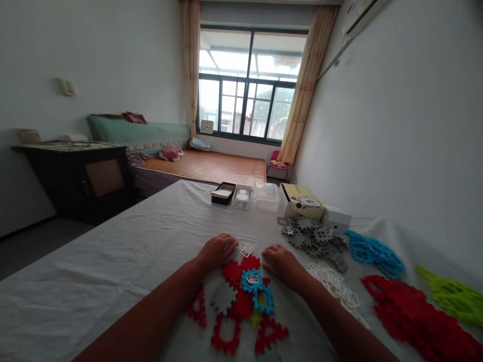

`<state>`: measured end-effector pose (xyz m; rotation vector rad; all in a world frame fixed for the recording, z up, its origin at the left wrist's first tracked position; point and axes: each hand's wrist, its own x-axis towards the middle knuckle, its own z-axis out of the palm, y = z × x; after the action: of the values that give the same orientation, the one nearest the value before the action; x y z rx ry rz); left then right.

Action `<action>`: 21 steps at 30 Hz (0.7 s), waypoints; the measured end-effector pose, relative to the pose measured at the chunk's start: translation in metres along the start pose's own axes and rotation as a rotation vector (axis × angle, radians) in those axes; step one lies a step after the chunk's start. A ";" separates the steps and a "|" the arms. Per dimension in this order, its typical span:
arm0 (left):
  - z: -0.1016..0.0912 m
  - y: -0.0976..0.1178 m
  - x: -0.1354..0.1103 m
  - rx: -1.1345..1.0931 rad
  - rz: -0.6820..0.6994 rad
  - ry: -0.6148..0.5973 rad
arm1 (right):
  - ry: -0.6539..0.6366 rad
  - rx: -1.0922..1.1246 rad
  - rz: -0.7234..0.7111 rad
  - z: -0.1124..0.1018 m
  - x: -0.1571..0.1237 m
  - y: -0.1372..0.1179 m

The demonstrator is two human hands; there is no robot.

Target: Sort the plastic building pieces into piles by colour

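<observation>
My left hand [219, 250] is at the left edge of a small pile of foam puzzle pieces, fingers curled and pressed together; whatever lies under them is hidden. Just right of its fingertips lies a white lattice piece [246, 250]. My right hand [281, 264] is closed over the pile's right side, with the edge of another white piece [261, 257] showing at its fingertips. Between my forearms lie red pieces [232, 273], a blue square piece with a white insert [252, 279], a blue frame piece [263, 300], a grey toothed piece [224, 298] and a bit of lime green [255, 318].
Right of my right arm are heaps of grey pieces [317, 239], white pieces [335, 286], blue pieces [373, 254], red pieces [415, 317] and lime pieces [453, 296]. Along the far edge stand a black box [222, 193], a clear container [266, 196] and a yellow box [302, 200].
</observation>
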<state>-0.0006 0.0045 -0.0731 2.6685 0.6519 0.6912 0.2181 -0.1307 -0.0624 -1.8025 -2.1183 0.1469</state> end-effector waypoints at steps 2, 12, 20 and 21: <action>0.000 0.000 0.000 0.008 0.006 -0.003 | 0.032 0.046 0.023 0.002 -0.004 0.002; -0.003 0.001 -0.002 0.011 -0.009 0.000 | -0.315 0.369 0.161 -0.061 -0.031 0.045; -0.002 0.003 0.000 0.012 0.006 0.000 | 0.023 0.134 0.025 -0.041 -0.008 0.008; -0.002 0.003 -0.001 0.013 0.000 0.005 | 0.018 0.115 -0.027 -0.035 -0.001 -0.003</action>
<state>-0.0007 0.0015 -0.0706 2.6794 0.6597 0.6959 0.2265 -0.1370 -0.0291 -1.7025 -2.0766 0.2393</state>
